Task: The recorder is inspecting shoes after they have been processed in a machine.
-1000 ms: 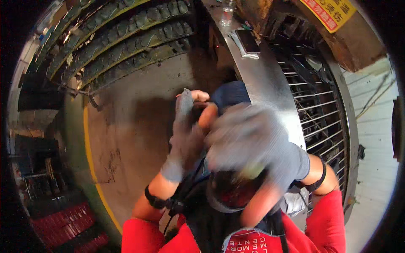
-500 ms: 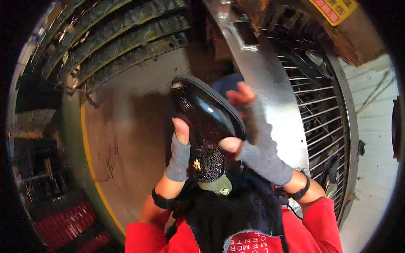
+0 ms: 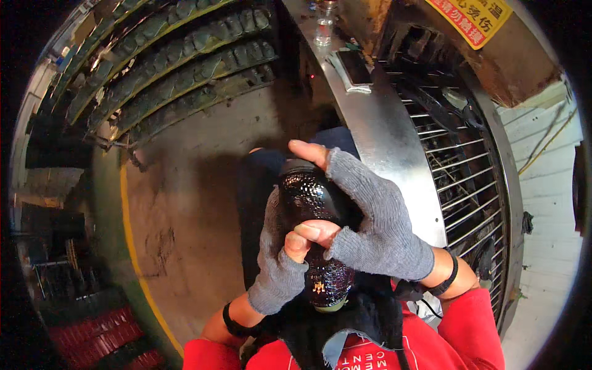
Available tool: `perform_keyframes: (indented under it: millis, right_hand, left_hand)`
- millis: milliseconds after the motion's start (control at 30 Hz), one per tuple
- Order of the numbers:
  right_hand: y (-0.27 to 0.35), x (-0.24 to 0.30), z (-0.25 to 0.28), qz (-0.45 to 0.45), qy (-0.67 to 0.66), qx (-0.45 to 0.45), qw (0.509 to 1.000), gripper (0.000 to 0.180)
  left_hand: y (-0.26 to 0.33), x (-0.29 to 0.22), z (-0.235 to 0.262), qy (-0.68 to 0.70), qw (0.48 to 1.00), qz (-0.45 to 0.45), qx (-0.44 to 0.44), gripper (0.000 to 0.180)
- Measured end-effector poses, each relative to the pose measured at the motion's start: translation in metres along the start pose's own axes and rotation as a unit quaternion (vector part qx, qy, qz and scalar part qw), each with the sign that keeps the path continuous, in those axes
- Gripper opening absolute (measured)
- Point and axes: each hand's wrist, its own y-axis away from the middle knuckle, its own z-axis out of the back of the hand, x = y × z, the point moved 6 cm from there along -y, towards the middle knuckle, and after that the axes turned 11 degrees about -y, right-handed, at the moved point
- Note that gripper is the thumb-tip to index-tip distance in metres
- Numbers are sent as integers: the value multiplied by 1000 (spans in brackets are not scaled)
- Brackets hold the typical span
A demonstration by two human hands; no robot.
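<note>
Both knit-gloved hands, left hand [image 3: 279, 259], right hand [image 3: 376, 222], clasping glossy black pebbled sole [image 3: 314, 234]

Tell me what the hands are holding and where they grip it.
Both hold a glossy black shoe sole. The left hand wraps its left edge near the middle; the right hand spans its right side, thumb at the top end, fingers curled at the middle.
</note>
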Motion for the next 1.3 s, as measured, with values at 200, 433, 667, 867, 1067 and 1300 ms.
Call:
perform_keyframes:
  millis: [200, 433, 667, 867, 1067, 1300]
  right_hand:
    - [29, -59, -31, -84, -212, -124, 966, 70]
    - [42, -111, -48, -275, -595, -45, 754, 61]
    - [66, -142, -49, -300, -521, -92, 794, 61]
    - [117, -126, -35, -400, -418, -28, 815, 76]
    - [115, -130, -34, -355, -367, -130, 850, 79]
    - [46, -194, -35, -333, -536, -210, 747, 43]
  left_hand:
    - [3, -65, 10, -157, 979, -97, -81, 87]
    - [-97, -145, -1, -67, 953, -286, 81, 69]
    - [-119, -93, -11, -104, 970, -200, 97, 73]
    - [-88, -61, 11, -137, 973, -170, -72, 39]
    - [-57, -41, 6, -259, 888, -331, -187, 65]
    - [-117, 21, 35, -34, 992, -107, -50, 71]
